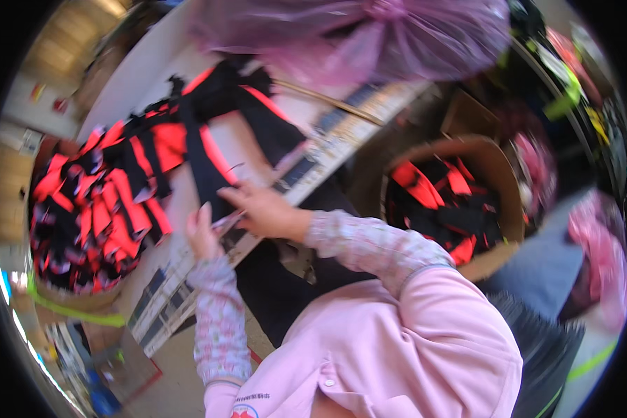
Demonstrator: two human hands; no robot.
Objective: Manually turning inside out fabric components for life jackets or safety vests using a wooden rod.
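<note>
A black fabric piece with bright orange-pink stripes (200, 157) lies spread on the white table (240, 143), its two long panels pointing toward me. At the table's near edge, my left hand (204, 238) pinches the pale-edged end of the left panel between thumb and fingers. My right hand (270, 212) comes in from the right and grips the same end, its fingers over the cloth. The exact fingertip contact is partly hidden. The other panel (272, 125) lies flat, untouched.
A big heap of similar black and orange pieces (108, 216) is at the left. At the right, a round cardboard container (512, 188) holds more of them. A translucent pink plastic bag (369, 35) sits at the table's far side, with a thin wooden stick (327, 101) before it.
</note>
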